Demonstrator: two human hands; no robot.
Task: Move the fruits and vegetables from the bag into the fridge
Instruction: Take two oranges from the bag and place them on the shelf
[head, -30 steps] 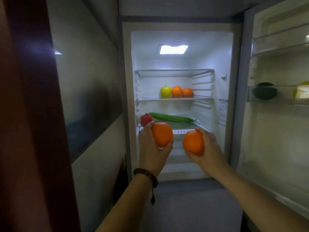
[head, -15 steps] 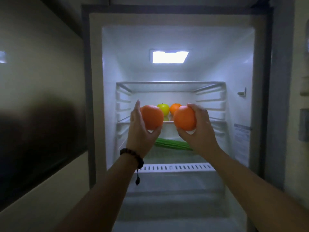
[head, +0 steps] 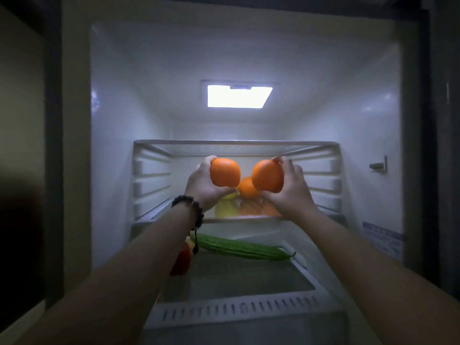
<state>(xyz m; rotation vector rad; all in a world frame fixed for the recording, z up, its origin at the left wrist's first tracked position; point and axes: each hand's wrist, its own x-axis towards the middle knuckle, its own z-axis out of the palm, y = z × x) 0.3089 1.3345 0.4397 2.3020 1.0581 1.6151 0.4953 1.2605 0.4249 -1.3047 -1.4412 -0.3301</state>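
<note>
Well inside fridge [head: 119, 135]: two gripped oranges [head: 225, 172].

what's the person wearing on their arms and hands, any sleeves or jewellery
Both forearms are bare, with no sleeves in view. The left wrist carries a dark beaded bracelet with a short cord and small tassel hanging below it. The right hand and its wrist show no ring, watch or band.

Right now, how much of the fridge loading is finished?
Partly done: an orange and a yellow fruit sit on the glass shelf, a cucumber and something red lie below. Left hand and right hand each hold another orange, not yet placed. The bag is out of view.
</note>
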